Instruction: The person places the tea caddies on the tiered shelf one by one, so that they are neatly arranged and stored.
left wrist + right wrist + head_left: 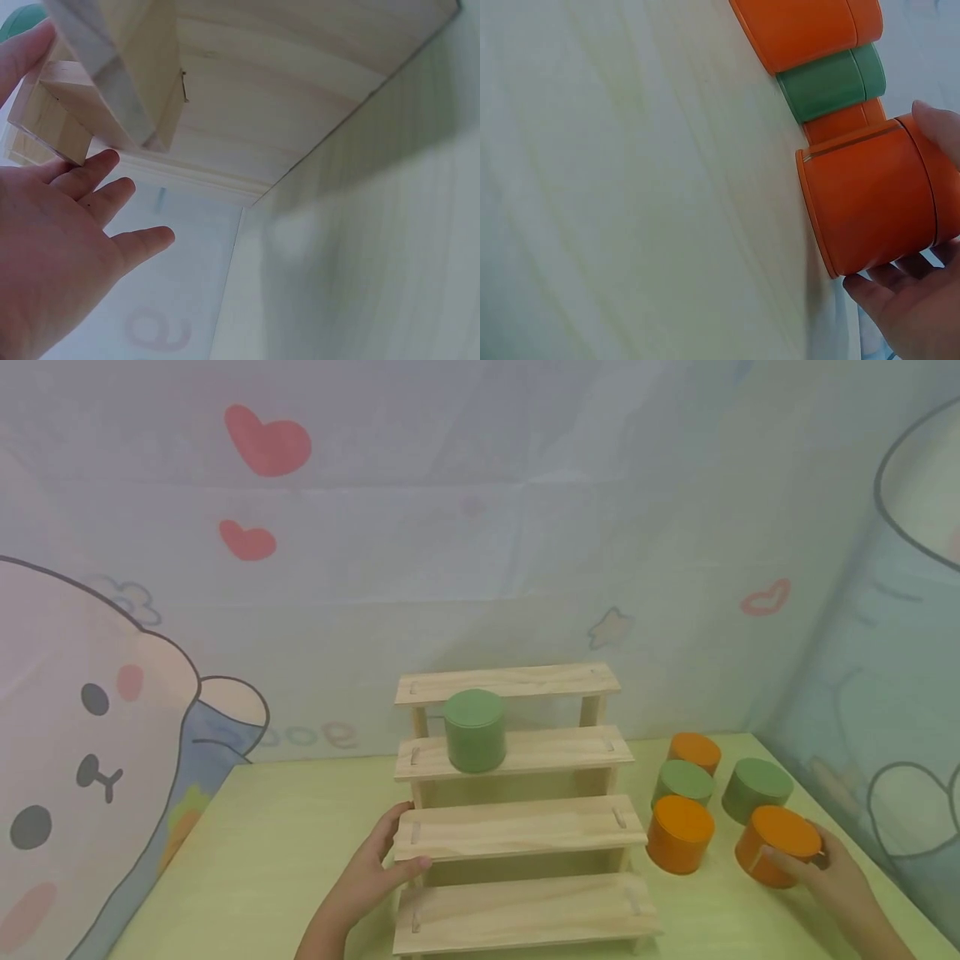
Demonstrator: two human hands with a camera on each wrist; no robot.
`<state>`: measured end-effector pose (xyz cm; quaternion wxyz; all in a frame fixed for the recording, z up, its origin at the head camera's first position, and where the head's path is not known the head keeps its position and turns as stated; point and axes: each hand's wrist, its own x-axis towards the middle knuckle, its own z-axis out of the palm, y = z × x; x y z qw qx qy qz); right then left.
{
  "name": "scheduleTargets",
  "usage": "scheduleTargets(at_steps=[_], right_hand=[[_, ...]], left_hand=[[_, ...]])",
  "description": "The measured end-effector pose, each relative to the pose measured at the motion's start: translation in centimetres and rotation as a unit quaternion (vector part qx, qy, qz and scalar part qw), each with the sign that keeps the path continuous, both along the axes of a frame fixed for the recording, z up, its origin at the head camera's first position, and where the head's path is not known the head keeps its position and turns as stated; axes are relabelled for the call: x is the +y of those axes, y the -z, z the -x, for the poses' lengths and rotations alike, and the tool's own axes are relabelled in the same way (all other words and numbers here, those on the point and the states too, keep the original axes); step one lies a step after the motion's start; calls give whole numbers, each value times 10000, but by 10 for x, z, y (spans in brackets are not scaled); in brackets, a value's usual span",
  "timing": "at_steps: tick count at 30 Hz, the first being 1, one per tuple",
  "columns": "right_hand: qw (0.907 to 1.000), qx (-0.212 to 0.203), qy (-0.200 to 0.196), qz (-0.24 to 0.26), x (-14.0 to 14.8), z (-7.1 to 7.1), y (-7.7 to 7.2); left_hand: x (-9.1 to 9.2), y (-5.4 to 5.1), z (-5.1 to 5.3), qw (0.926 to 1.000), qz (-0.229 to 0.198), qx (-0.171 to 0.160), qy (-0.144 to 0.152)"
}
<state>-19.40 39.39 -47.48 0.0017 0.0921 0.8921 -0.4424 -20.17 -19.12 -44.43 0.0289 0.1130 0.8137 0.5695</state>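
Observation:
A wooden stepped rack (525,831) stands on the table, with a green round tin (476,732) on its second shelf from the top. The left hand (360,881) holds the rack's left side, thumb on the second-lowest shelf; in the left wrist view this hand (67,247) has several fingers extended beside the wooden frame (142,75). At the right, the right hand (843,881) grips an orange tin (776,847) between thumb and fingers. The right wrist view shows that orange tin (874,199) with the hand (922,300) around its side, its base at the table surface.
Left of the gripped tin stands another orange tin (679,835). Behind are two green tins (757,791) (684,782) and one more orange tin (694,752). A printed cloth (480,527) hangs behind the table (300,827).

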Motion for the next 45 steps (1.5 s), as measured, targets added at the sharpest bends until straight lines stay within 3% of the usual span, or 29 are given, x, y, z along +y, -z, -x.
scheduleTargets(at_steps=[9, 13, 20, 26, 33, 45], right_hand=[[9994, 298, 36, -147, -1, -3, 1], [9983, 572, 48, -54, -1, -4, -6], [9955, 928, -171, 19, -7, -2, -34], [9921, 1026, -519, 506, -14, -1, -60], [9860, 1479, -760, 150, -24, 3, -88], [9895, 1223, -716, -286, -64, 3, -137]], left_hand=[[0, 1, 0, 10000, -25, -36, 19], [0, 1, 1, 10000, -53, -33, 47], [-1, 1, 2, 9999, -122, 23, 115], [-1, 3, 2, 9998, -148, 42, 117], [0, 3, 1, 9997, -199, 25, 151], [0, 3, 1, 9996, -242, 21, 125]])
